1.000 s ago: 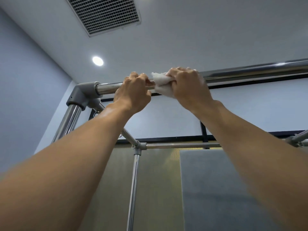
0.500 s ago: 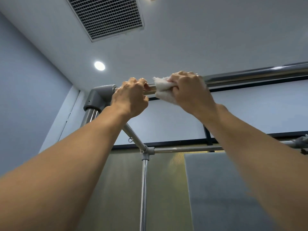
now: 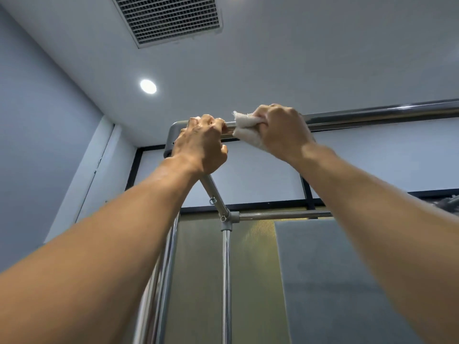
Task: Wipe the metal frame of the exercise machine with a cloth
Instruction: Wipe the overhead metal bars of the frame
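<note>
Left hand (image 3: 201, 145) grips chrome bar (image 3: 385, 112); right hand (image 3: 283, 132) clamps cloth (image 3: 244, 127) round it (ceiling vent (image 3: 166, 18) overhead).

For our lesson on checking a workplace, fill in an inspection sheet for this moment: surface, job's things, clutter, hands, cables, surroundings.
Surface: shiny top bar of the metal frame, running right from a grey corner joint.
Job's things: white cloth, wrapped around the top bar.
Clutter: nothing seen.
Hands: left hand grips the bare bar beside the corner joint; right hand holds the white cloth on the bar.
Cables: nothing seen.
Surroundings: ceiling vent, round ceiling light, grey wall panel.
</note>
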A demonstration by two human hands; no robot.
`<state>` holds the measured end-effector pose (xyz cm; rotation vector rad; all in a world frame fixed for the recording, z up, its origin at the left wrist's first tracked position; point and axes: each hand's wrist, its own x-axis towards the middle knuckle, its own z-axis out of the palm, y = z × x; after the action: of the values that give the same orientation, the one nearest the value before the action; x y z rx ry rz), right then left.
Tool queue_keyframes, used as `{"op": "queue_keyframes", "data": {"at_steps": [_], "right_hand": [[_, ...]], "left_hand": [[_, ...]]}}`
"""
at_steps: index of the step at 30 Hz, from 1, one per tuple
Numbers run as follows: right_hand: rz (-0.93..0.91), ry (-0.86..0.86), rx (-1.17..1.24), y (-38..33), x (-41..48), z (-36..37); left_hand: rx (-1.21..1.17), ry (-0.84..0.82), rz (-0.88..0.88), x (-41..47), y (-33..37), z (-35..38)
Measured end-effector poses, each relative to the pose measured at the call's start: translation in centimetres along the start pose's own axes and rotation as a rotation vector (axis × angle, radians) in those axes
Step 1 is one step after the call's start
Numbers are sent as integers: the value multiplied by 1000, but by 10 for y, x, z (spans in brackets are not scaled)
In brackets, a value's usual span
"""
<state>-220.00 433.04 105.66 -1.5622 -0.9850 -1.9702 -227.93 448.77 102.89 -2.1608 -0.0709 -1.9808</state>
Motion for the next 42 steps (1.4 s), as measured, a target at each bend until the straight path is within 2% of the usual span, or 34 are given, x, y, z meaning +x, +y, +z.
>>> {"op": "queue_keyframes", "data": {"at_steps": [3, 6, 11, 15, 20, 22, 26, 29, 37, 42], "right_hand": [[-84, 103, -17, 6, -16, 3], [-53, 152, -74, 13, -16, 1], [85, 36, -53, -18, 17, 10], [8, -30, -62, -52, 20, 41], [-81, 211, -53, -31, 3, 53], [-66, 241, -49, -30, 6, 50], [126, 68, 159, -60, 33, 43], [123, -16, 285, -88, 37, 53], [-199, 10, 78, -92, 19, 61], [16, -58, 103, -120, 48, 72]], "left_hand": [[28, -14, 37, -3, -5, -3], [33, -30, 28, -2, -14, -8], [36, -52, 1, -9, -35, -7], [-9, -70, -95, -16, -57, -1], [-146, -33, -204, -19, -61, 5], [-159, -6, -207, -19, -61, 5], [-248, 23, -262, -20, -65, 7], [-333, 16, -380, -26, -71, 10], [-512, -115, -458, -40, -80, 20], [-591, -161, -418, -42, -86, 23]]}}
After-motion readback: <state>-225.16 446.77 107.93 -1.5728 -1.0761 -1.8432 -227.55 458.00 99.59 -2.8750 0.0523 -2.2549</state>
